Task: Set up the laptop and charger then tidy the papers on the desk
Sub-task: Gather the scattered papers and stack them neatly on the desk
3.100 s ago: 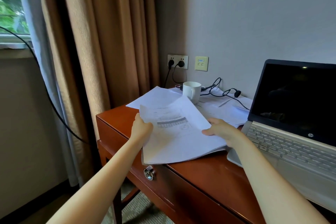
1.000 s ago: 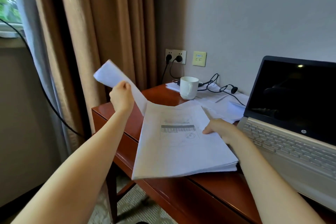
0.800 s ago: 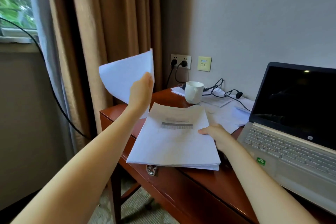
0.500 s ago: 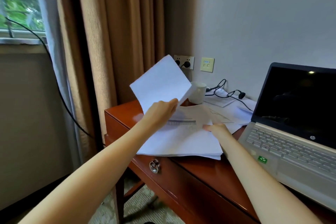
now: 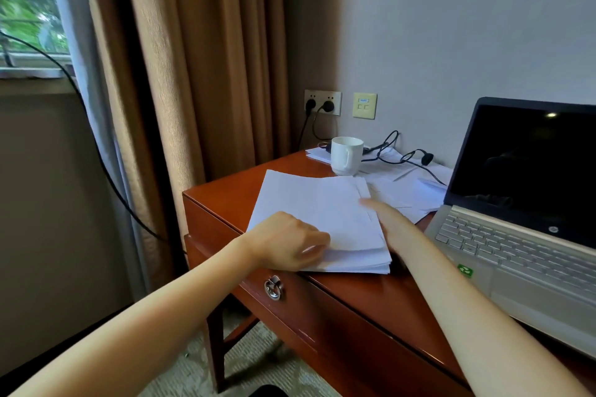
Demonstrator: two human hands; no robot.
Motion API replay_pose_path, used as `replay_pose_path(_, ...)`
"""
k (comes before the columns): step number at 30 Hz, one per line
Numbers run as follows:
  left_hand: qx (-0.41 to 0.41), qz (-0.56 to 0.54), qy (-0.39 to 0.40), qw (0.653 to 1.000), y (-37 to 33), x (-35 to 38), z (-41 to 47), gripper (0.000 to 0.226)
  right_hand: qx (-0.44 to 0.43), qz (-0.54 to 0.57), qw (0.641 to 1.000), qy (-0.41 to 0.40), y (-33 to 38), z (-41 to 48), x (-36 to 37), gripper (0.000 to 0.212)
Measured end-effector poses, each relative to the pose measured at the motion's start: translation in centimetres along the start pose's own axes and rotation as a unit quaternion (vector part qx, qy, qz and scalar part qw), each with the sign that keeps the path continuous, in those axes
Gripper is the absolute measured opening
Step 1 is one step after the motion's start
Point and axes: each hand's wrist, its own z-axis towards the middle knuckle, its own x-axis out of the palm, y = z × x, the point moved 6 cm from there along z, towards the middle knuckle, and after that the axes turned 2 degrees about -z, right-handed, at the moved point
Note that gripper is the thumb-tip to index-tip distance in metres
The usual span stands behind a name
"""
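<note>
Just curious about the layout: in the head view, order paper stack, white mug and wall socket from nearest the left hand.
1. Paper stack, touching the left hand.
2. White mug, behind the stack.
3. Wall socket, on the wall beyond.

Glossy red-brown wooden counter [image 5: 225, 200], set against the far wall, with a drawer [image 5: 322, 309] in the near face and a metal ring pull [image 5: 273, 288] on it. At near left, a stack [image 5: 322, 213] of white sheets lying flat, near edge close to the counter's front edge. Beyond it to the right, loose sheets [image 5: 400, 190] spread out, reaching as far as the laptop. At far middle, a white mug [image 5: 345, 155], upright, handle toward the near side, just beside those sheets. Black cable [image 5: 387, 151] looped over the far sheets. At right, an open silver laptop [image 5: 516, 251], screen dark.
</note>
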Motion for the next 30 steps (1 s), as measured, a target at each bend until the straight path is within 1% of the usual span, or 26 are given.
replay_pose_path(1, -0.004, -0.018, 0.006, 1.000, 0.0, 0.0, 0.0, 0.037, 0.001, -0.049, 0.999, -0.009, -0.2, 0.2, -0.1, 0.038)
replay_pose_path(2, -0.026, -0.039, 0.010, 0.999, 0.1, -0.1, 0.0, 0.045, -0.003, -0.093, 0.995, -0.017, -0.2, 0.3, -0.2, 0.039)
replay_pose_path(4, -0.104, -0.093, 0.006, 0.990, 1.2, -0.3, -0.1, 0.061, -0.015, -0.138, 0.990, -0.018, 0.0, 0.3, -0.3, 0.041)
replay_pose_path(5, -0.141, -0.105, 0.002, 0.984, 1.7, -0.4, -0.1, 0.062, -0.028, -0.146, 0.989, -0.018, 0.2, 0.3, -0.3, 0.042)
replay_pose_path(8, -0.228, -0.086, 0.005, 0.970, 3.8, -0.8, -0.1, 0.046, -0.089, -0.166, 0.982, -0.008, 1.6, 0.1, -0.4, 0.047)
replay_pose_path(9, -0.257, -0.085, -0.001, 0.963, 4.7, -1.0, -0.1, 0.050, -0.110, -0.174, 0.979, 0.002, 2.1, -0.1, -0.4, 0.048)
replay_pose_path(13, -0.368, -0.127, -0.097, 0.916, 9.3, -3.4, -0.7, 0.075, -0.174, -0.213, 0.960, 0.059, 4.4, -1.6, 0.3, 0.044)
replay_pose_path(15, -0.398, -0.151, -0.141, 0.894, 10.8, -4.8, -0.8, 0.085, -0.199, -0.245, 0.946, 0.076, 6.0, -2.2, 0.9, 0.043)
replay_pose_path(17, -0.421, -0.212, -0.181, 0.863, 11.8, -5.9, -1.1, 0.089, -0.224, -0.277, 0.930, 0.087, 7.7, -2.5, 1.5, 0.039)
replay_pose_path(19, -0.441, -0.289, -0.214, 0.822, 12.8, -6.4, -1.9, 0.085, -0.256, -0.312, 0.911, 0.085, 9.4, -2.7, 1.9, 0.034)
replay_pose_path(20, -0.453, -0.333, -0.237, 0.792, 13.6, -6.6, -2.6, 0.082, -0.271, -0.329, 0.901, 0.081, 10.1, -2.6, 1.9, 0.031)
replay_pose_path(21, -0.456, -0.381, -0.257, 0.762, 14.2, -6.8, -3.4, 0.077, -0.282, -0.342, 0.893, 0.074, 10.8, -2.6, 1.7, 0.028)
replay_pose_path(22, -0.452, -0.416, -0.256, 0.746, 14.6, -6.9, -4.0, 0.067, -0.294, -0.350, 0.887, 0.068, 11.4, -2.6, 1.6, 0.023)
replay_pose_path(24, -0.440, -0.437, -0.199, 0.759, 14.8, -6.6, -4.5, 0.035, -0.313, -0.355, 0.879, 0.051, 12.4, -2.7, 1.4, 0.018)
replay_pose_path(25, -0.436, -0.449, -0.186, 0.757, 14.6, -6.3, -4.5, 0.020, -0.323, -0.357, 0.876, 0.040, 13.0, -2.7, 1.3, 0.019)
replay_pose_path(26, -0.433, -0.474, -0.199, 0.740, 14.3, -6.1, -4.3, 0.009, -0.333, -0.359, 0.871, 0.026, 13.4, -2.6, 1.3, 0.020)
replay_pose_path(27, -0.430, -0.497, -0.229, 0.718, 14.3, -6.0, -4.1, 0.005, -0.342, -0.362, 0.867, 0.005, 13.9, -2.7, 1.2, 0.021)
replay_pose_path(29, -0.432, -0.514, -0.298, 0.678, 14.6, -5.8, -3.8, 0.007, -0.361, -0.363, 0.856, -0.069, 14.8, -2.9, 0.5, 0.021)
replay_pose_path(30, -0.436, -0.517, -0.327, 0.660, 14.8, -5.7, -3.8, 0.009, -0.376, -0.377, 0.838, -0.117, 15.1, -3.0, -0.2, 0.022)
